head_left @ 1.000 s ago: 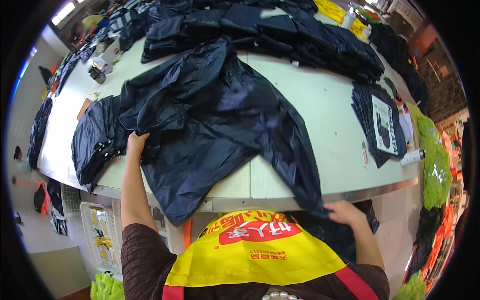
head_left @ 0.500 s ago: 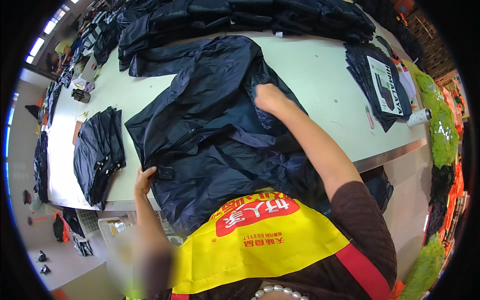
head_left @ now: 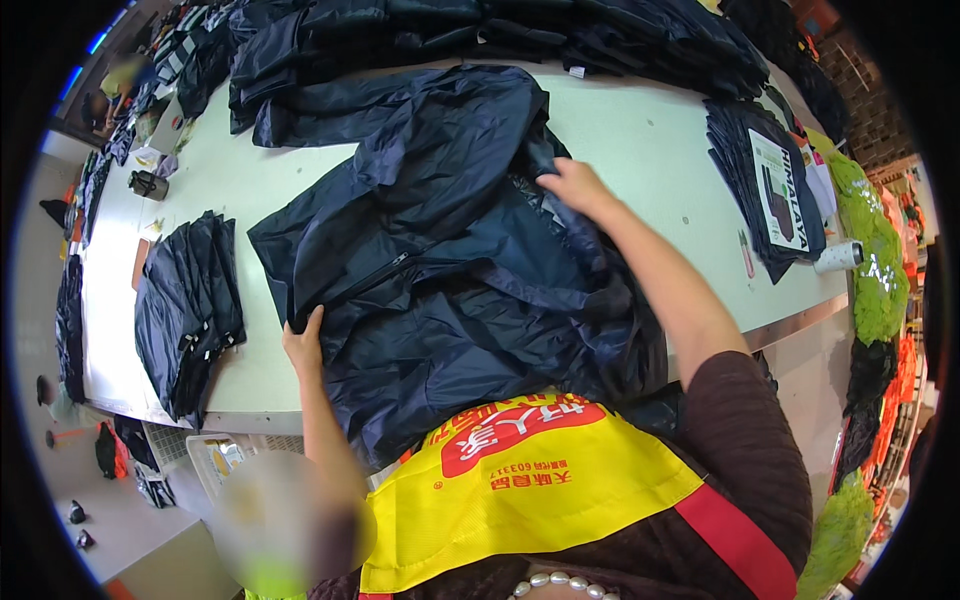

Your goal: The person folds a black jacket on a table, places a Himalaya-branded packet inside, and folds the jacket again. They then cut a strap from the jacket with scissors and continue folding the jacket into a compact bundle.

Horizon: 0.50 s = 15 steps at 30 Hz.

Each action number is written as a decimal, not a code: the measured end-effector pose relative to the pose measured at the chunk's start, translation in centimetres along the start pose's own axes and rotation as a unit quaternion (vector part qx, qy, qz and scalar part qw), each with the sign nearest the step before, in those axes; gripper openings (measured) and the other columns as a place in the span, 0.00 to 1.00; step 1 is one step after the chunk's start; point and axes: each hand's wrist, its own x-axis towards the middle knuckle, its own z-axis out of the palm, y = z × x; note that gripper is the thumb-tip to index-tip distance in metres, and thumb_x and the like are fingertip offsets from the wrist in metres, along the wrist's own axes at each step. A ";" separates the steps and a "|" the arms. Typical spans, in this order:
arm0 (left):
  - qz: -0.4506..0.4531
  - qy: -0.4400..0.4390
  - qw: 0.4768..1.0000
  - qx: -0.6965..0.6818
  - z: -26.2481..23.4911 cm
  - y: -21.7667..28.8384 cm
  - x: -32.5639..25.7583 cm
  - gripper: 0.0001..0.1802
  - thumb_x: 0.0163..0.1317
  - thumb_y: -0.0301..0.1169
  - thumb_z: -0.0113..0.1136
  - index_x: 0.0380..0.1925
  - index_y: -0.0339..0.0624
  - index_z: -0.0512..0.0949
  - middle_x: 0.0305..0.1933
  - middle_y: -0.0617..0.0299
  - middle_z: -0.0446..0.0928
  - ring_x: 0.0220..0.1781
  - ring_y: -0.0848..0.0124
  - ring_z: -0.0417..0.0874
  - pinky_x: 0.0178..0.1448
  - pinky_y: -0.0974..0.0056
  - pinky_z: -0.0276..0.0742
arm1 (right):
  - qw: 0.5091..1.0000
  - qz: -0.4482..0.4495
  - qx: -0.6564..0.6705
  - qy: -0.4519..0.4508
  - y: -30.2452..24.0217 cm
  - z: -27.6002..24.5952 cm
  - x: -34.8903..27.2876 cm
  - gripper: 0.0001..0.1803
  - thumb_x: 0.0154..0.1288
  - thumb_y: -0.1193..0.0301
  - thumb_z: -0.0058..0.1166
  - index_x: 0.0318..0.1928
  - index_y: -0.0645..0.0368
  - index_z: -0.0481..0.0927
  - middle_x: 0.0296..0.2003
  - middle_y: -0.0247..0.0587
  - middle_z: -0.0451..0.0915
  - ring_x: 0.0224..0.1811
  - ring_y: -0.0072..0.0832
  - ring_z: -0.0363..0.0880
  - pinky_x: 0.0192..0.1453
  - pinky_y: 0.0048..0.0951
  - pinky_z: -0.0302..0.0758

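Observation:
A dark navy jacket (head_left: 450, 325) lies spread and wrinkled across the table, its near part hanging down against my yellow apron. A zipper (head_left: 375, 275) runs slantwise across its middle, and one sleeve (head_left: 310, 118) stretches out to the far left. My left hand (head_left: 303, 345) is closed on the jacket's left edge, fingers pinching the cloth. Toward the far right side, my right hand (head_left: 578, 188) pinches another edge of the jacket, beside an opening where darker inner cloth shows.
The pale table (head_left: 650, 200) carries a long row of dark folded garments (head_left: 480, 35) at the back. To the left lies a dark garment stack (head_left: 190, 310); at right are another stack (head_left: 740, 150), small snips (head_left: 746, 255) and a white thread spool (head_left: 840, 256). A black container (head_left: 148, 185) stands far left.
My right hand has moved a little right, drawing the jacket's edge with it, so more of the inside shows. My left hand has shifted slightly up along the left edge.

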 end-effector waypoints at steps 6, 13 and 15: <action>-0.049 0.029 0.991 -0.117 -6.0 -4.2 2.3 0.21 0.51 0.34 0.68 0.41 0.29 0.79 0.38 0.57 0.81 0.37 0.71 0.77 0.46 0.68 0.72 | 0.934 0.106 0.308 0.144 6.0 -17.3 -2.9 0.16 0.62 0.65 0.54 0.44 0.67 0.78 0.35 0.41 0.81 0.39 0.28 0.78 0.46 0.27 0.73; -0.071 -0.080 0.992 0.073 -4.0 -4.4 3.5 0.21 0.51 0.35 0.68 0.40 0.29 0.79 0.33 0.60 0.80 0.31 0.72 0.77 0.39 0.68 0.71 | 0.953 0.118 -0.151 0.233 26.1 -9.5 -4.8 0.11 0.61 0.64 0.52 0.40 0.56 0.77 0.31 0.62 0.76 0.38 0.55 0.76 0.39 0.46 0.71; -0.062 -0.099 0.992 0.047 -3.8 -3.9 3.5 0.19 0.50 0.35 0.68 0.37 0.29 0.80 0.30 0.60 0.79 0.29 0.73 0.77 0.37 0.68 0.72 | 0.938 0.182 -0.230 0.186 24.4 -10.1 -4.6 0.13 0.60 0.63 0.53 0.42 0.58 0.76 0.35 0.58 0.78 0.40 0.53 0.77 0.42 0.47 0.73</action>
